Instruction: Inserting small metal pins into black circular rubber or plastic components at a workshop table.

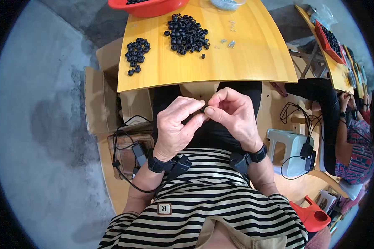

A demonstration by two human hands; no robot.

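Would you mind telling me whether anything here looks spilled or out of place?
Only slightly: one small black rubber ring lies apart from the large pile of rings on the yellow wooden table. Otherwise nothing stands out.

bright even daylight, soft shadows, sharp centre, fisheye-bent dark rim

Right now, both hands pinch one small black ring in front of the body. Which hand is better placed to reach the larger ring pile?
Probably the right hand: the larger pile of black rings lies ahead, slightly nearer it. The left hand sits closer to the smaller pile. Both pinch the small black ring.
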